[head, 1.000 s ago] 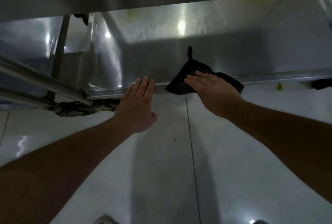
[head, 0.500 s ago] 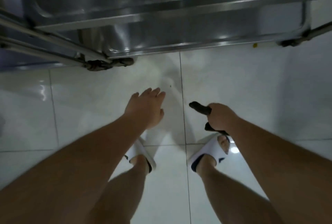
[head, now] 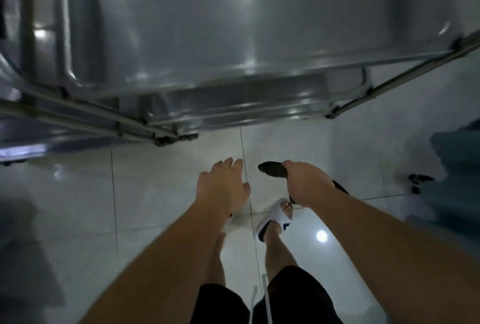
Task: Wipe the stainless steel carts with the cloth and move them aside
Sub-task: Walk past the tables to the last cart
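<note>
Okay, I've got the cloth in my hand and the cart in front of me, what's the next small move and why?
Probably reach the free left hand forward to the cart rim and start pushing it aside. Both hands are off it over the floor, and the right hand holds the cloth bunched rather than wiping.

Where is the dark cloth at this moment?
In the head view, the dark cloth is gripped in the right hand, right of centre, above the tiled floor and clear of the steel cart.
</note>
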The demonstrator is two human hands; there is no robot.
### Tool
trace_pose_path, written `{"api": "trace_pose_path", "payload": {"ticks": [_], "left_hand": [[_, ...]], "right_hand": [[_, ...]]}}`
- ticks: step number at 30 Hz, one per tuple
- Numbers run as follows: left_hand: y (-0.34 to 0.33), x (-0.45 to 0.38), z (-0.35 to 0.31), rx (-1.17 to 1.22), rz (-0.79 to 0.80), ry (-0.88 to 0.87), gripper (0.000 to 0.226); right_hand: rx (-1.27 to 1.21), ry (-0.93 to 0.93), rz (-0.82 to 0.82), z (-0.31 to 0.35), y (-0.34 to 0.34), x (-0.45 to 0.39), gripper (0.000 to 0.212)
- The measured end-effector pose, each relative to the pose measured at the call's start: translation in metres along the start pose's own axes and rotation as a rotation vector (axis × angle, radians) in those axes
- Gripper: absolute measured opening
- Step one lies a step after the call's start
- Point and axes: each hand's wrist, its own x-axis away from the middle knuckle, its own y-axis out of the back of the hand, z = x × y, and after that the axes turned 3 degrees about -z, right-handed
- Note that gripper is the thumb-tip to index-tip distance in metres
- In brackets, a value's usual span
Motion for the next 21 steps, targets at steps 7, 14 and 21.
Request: {"api": "trace_pose_path", "payload": {"ticks": [7,14,21], "left_hand": [[0.113,0.058,-0.009,0.023,-0.163,-0.135,0.062],[0.22,0.106,-0.052,-0.073,-0.366,-0.379,0.056],[0.272,0.143,-0.155,-0.186,-0.457,-0.585,0.046]], "right_hand": [[-0.081,-0.082,-0.162,0.036,0.076,0.11,0.06],[-0.213,-0.176,-0.476,0.034,0.132,0.211,0.051],[-0.39,-0.273,-0.683,-0.045,0.173,0.296,0.047]]}}
